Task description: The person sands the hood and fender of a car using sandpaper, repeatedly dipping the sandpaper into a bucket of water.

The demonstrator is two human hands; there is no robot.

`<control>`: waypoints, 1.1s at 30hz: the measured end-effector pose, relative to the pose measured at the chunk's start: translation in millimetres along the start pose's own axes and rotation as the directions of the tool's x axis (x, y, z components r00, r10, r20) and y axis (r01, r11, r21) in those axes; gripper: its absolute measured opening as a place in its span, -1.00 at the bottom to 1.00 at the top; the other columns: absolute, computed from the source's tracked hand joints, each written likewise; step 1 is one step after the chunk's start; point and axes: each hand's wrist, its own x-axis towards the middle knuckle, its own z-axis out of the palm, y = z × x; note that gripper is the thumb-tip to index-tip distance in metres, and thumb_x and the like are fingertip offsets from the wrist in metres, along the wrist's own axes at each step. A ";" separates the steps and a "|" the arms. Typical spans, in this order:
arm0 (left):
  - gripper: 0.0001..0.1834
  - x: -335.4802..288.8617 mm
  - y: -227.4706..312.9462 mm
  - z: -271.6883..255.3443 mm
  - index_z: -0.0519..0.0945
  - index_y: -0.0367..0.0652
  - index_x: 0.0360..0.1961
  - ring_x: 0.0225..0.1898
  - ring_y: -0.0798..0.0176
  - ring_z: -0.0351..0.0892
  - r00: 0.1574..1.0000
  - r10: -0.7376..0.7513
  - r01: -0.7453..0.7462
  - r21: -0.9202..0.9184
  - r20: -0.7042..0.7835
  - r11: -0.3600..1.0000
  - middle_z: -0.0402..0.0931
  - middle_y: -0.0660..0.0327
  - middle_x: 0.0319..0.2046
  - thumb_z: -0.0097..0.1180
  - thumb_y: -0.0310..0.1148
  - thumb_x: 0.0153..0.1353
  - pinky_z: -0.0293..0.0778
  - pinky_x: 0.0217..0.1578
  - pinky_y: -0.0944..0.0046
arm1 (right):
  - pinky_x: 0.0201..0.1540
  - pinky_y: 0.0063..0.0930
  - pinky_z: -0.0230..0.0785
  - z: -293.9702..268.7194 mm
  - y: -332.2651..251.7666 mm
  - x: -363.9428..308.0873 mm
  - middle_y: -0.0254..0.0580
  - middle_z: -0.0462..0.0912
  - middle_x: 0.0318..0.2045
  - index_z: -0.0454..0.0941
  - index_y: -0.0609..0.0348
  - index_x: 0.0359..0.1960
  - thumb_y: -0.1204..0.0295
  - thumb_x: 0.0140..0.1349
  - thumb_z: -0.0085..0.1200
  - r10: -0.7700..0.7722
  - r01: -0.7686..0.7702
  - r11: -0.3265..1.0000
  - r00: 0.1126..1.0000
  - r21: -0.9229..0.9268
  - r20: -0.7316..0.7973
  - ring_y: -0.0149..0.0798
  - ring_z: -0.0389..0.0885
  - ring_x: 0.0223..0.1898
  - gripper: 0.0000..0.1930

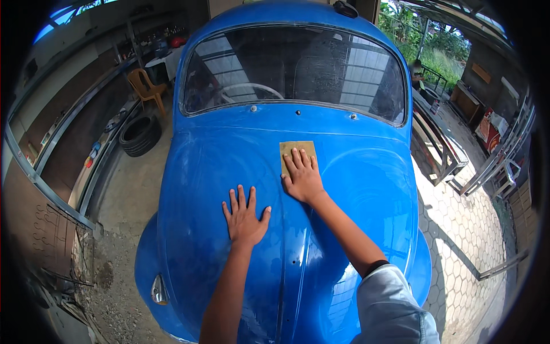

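Observation:
The blue bonnet [200, 166] of a rounded car fills the middle of the view, with dull, hazy marks over parts of its paint. My right hand [303, 176] lies flat with its fingers stretched over a tan sheet of sandpaper [297, 145], pressing it against the upper bonnet just right of the centre line. The palm and fingers hide the sheet's lower part. Lower and to the left, my left hand [246, 221] rests on the bare paint, fingers spread, holding nothing. Behind both hands is the windscreen [286, 69].
On the left are a loose tyre [140, 136], an orange plastic chair [146, 89] and long shelves [86, 103] with small items. To the right stand a wooden bench [438, 137] and leaning metal frames [501, 149] over sunlit paving [458, 241]. Another person [417, 70] is at the back right.

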 end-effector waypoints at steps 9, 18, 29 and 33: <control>-0.19 1.1 3.1 -4.1 0.12 0.07 0.56 0.61 -0.03 -0.26 0.999 -0.035 0.035 0.009 0.036 0.999 -0.11 0.06 0.59 -0.09 0.18 0.41 -0.32 0.53 -0.23 | 0.57 0.13 -0.32 -67.9 29.3 18.4 -0.04 0.05 0.57 -0.01 -0.14 0.59 -0.04 0.48 -0.21 -0.247 0.158 0.945 0.920 0.288 0.306 0.05 -0.08 0.59 -0.29; -0.19 0.8 3.5 -2.4 0.12 0.09 0.56 0.61 -0.03 -0.25 0.999 -0.032 0.032 -0.007 0.003 0.999 -0.09 0.05 0.59 -0.06 0.17 0.39 -0.30 0.53 -0.23 | 0.55 0.10 -0.18 0.3 -1.1 38.3 0.16 0.16 0.50 0.23 0.12 0.48 -0.15 0.35 -0.12 0.017 -0.020 0.997 0.999 -0.071 -0.048 0.23 0.03 0.53 -0.20; -0.18 -0.7 -0.1 0.1 0.11 0.07 0.57 0.61 -0.04 -0.25 1.000 -0.015 0.015 -0.008 -0.002 1.000 -0.09 0.05 0.59 -0.12 0.20 0.40 -0.31 0.53 -0.24 | 0.56 0.12 -0.24 -6.9 27.0 60.2 0.03 0.11 0.54 0.23 -0.11 0.51 -0.15 0.36 -0.14 -0.061 0.062 0.995 0.998 0.082 -0.012 0.13 -0.04 0.57 -0.25; -0.18 -1.2 1.2 -0.5 0.12 0.07 0.56 0.61 -0.03 -0.23 1.000 -0.016 0.016 -0.011 -0.007 1.000 -0.08 0.06 0.59 -0.12 0.20 0.40 -0.30 0.53 -0.23 | 0.56 0.18 -0.28 6.7 -0.2 63.2 0.00 0.10 0.55 0.20 -0.13 0.52 -0.13 0.38 -0.18 0.029 -0.028 0.998 1.000 -0.049 0.012 0.18 -0.06 0.57 -0.27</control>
